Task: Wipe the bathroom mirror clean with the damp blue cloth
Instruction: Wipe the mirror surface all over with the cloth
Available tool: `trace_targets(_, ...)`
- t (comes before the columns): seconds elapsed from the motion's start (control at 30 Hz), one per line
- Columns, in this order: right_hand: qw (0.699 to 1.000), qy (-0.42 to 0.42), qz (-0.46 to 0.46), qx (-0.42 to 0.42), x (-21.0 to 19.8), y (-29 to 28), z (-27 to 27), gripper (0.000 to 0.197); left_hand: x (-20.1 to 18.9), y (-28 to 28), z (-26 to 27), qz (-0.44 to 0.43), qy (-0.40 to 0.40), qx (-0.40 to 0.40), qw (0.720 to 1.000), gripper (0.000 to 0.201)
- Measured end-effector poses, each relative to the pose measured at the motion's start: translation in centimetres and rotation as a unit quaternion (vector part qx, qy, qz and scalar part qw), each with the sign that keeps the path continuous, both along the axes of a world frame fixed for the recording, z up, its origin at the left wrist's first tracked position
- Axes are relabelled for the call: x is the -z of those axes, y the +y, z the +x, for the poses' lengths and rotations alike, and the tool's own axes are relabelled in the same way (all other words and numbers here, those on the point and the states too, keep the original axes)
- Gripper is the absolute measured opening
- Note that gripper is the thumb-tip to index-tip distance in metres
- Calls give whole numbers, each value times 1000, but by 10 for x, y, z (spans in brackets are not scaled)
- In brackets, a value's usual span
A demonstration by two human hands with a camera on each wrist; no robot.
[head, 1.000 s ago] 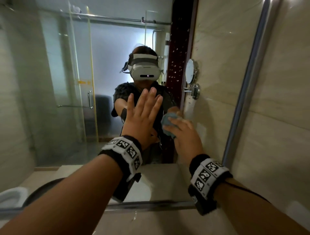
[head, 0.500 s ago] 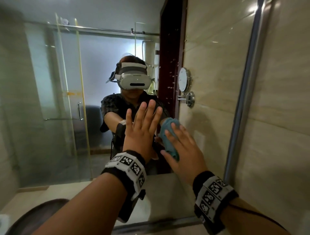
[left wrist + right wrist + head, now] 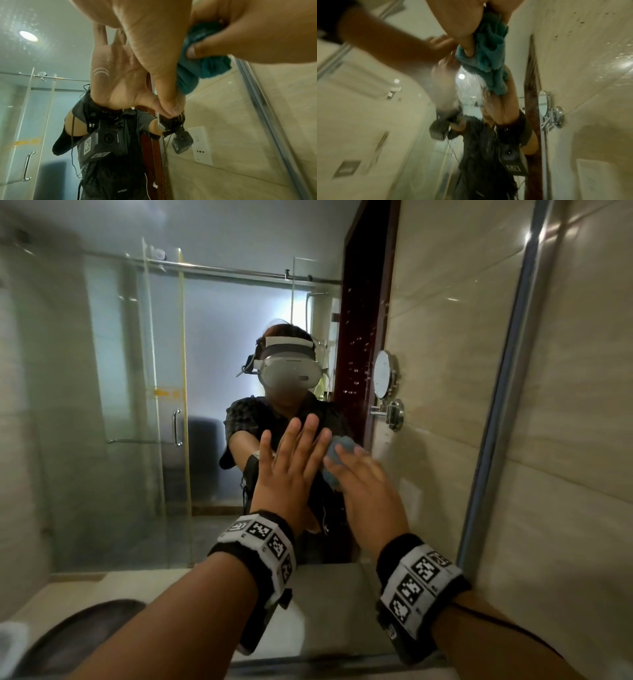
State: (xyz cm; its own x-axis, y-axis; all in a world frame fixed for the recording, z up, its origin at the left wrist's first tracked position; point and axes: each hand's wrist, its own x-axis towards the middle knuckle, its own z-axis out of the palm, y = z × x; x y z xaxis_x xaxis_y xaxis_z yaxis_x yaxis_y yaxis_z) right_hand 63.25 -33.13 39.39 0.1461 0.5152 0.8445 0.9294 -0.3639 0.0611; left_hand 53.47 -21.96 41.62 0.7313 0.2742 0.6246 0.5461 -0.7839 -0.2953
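Mirror [image 3: 102,405]: a large wall mirror fills the left and middle of the head view; its metal frame edge [image 3: 493,405] runs down the right side, with beige wall tile [image 3: 575,440] to the right of it.
Left hand [image 3: 291,470]: raised flat against the glass, palm forward, its grip apart with all fingers straight and slightly spread. The left wrist view shows the palm's own reflection meeting it on the glass.
Right hand [image 3: 370,491]: just right of the left hand, at about the same height, blurred in the head view. Its grip is clamped on the blue cloth, fingers curled over the bundle and thumb tucked into it.
Blue cloth [image 3: 337,460]: bunched into a wad under the right hand's fingers and pressed to the mirror, right beside the left hand's fingertips. From the right wrist view [image 3: 489,56] its folds hang below the palm, against the glass.
Glass condition: small droplets and streaks show on the mirror near the cloth in the right wrist view.
Wrist bands: each forearm carries a black band with square printed markers, left [image 3: 260,546] and right [image 3: 421,583].
Reflections: a glass shower door with a metal handle [image 3: 176,428] at the left, and a small round mirror on a chrome arm [image 3: 385,380] at the right.
Surface: a pale counter [image 3: 329,611] lies below the mirror's lower edge, under the wrists.
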Motion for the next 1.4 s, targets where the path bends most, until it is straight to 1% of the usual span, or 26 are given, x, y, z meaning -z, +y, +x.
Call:
trace_targets(0.03, 1000, -11, -15, -8, 6, -5, -1, 67, -2, -1, -2, -6, 10, -6, 1000, 154)
trace_targets(0.1, 998, -46, -21, -24, -9, -10, 0, 63, -2, -3, -3, -5, 15, -14, 1000, 152)
trace_targets(0.2, 999, -27, 24, -26, -38, -5, 5, 57, 0, -5, 0, 0, -2, -15, 1000, 147)
trace_targets(0.27, 999, -7, 39, 5, -32, 0, 4, 59, 2, -6, 0, -4, -5, -17, 1000, 145)
trace_targets(0.33, 999, -2, 42, 25, -9, 1, 4, 62, 1, -7, -1, -11, -3, -13, 1000, 144)
trace_targets(0.4, 1000, -13, 16, -8, 8, -6, 5, 62, -2, -8, -3, -14, -1, -13, 1000, 145)
trace_targets(0.47, 998, -55, 1, -40, -3, -17, 9, 60, -3, -9, -3, -15, 2, -16, 1000, 146)
trace_targets(0.57, 997, 17, 70, 2, -34, -29, 26, 53, -2, -11, -3, -29, 7, -19, 999, 146)
trace_targets(0.63, 990, 52, 127, 32, -35, -28, 34, 50, -3, -11, -2, -35, 12, -21, 999, 147)
trace_targets(0.67, 989, 62, 127, 34, -27, -25, 30, 51, -3, -12, -3, -37, 15, -22, 999, 147)
trace_targets(0.7, 992, 50, 110, 17, -15, -21, 25, 54, -3, -12, -2, -37, 16, -23, 999, 147)
trace_targets(0.77, 998, -45, 10, -33, 16, -16, 20, 60, -3, -14, -2, -36, 14, -26, 999, 147)
trace_targets(0.8, 994, -89, -42, -45, 21, -21, 21, 57, -3, -15, -1, -37, 13, -27, 999, 147)
trace_targets(0.83, 991, -113, -56, -54, 14, -29, 24, 52, -3, -15, -1, -38, 14, -29, 999, 146)
trace_targets(0.87, 992, -111, -31, -44, 3, -36, 30, 51, -3, -15, 0, -39, 15, -30, 999, 147)
trace_targets(0.93, 996, -7, 82, 22, -23, -48, 49, 47, -3, -14, 0, -44, 17, -31, 998, 147)
trace_targets(1.0, 967, 99, 226, 61, -33, -52, 58, 41, -3, -13, 1, -42, 18, -33, 998, 148)
trace_targets(1.03, 956, 132, 252, 68, -32, -48, 50, 42, -3, -13, 1, -42, 20, -33, 998, 148)
trace_targets(1.1, 983, 93, 152, 33, -10, -35, 30, 48, -3, -14, 0, -44, 20, -32, 998, 148)
trace_targets(1.13, 995, 49, 83, 4, 4, -32, 24, 53, -3, -14, 0, -45, 18, -31, 998, 148)
trace_targets(1.17, 999, 19, 23, -19, 13, -34, 24, 57, -3, -14, 0, -47, 18, -31, 998, 149)
trace_targets(1.2, 999, 6, 2, -36, 11, -40, 25, 57, -2, -14, 0, -49, 18, -30, 998, 149)
trace_targets(1.27, 995, 48, 85, -38, -7, -55, 44, 51, -3, -13, 0, -52, 22, -29, 998, 148)
trace_targets(1.33, 959, 148, 240, 18, -28, -70, 58, 44, -3, -13, 1, -55, 26, -28, 998, 148)
trace_targets(1.37, 944, 168, 278, 56, -31, -71, 63, 42, -2, -13, 2, -54, 24, -28, 998, 148)
trace_targets(1.4, 942, 175, 277, 78, -28, -68, 62, 42, -2, -13, 2, -53, 22, -30, 998, 149)
